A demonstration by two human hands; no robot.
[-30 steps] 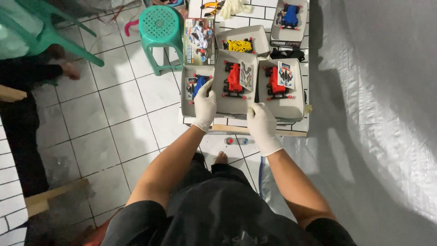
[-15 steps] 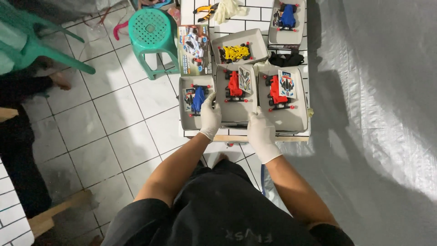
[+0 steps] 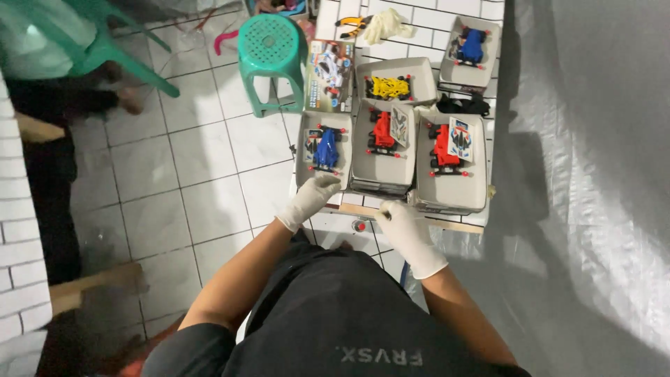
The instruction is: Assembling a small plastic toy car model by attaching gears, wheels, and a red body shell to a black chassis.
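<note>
Since earlier: both gloved hands have drawn back toward the body; the left has slid off the tray wall to its near edge, the right has dropped clear of the middle tray.
Left hand (image 3: 312,199): gloved, fingers loosely curled and resting on the near rim of the grey tray (image 3: 305,157); nothing is clasped, though whether the thumb hooks under the rim cannot be told.
Right hand (image 3: 407,232): gloved, lying flat and slack on the wooden edge strip (image 3: 460,225), holding nothing.
Thing in hand: blue toy car (image 3: 326,149) lies lengthwise inside that tray, just beyond the left fingertips, not touched.
Neighbours: red toy car (image 3: 382,132) in the middle tray, just beside; another red car (image 3: 441,148) in the right tray; yellow car (image 3: 388,88) behind.
Doing it well: in my judgement, steady the tray with the palm and take the car by its body, not its wheels.
Aside: green stool (image 3: 271,43) on the tiled floor, well apart.
</note>
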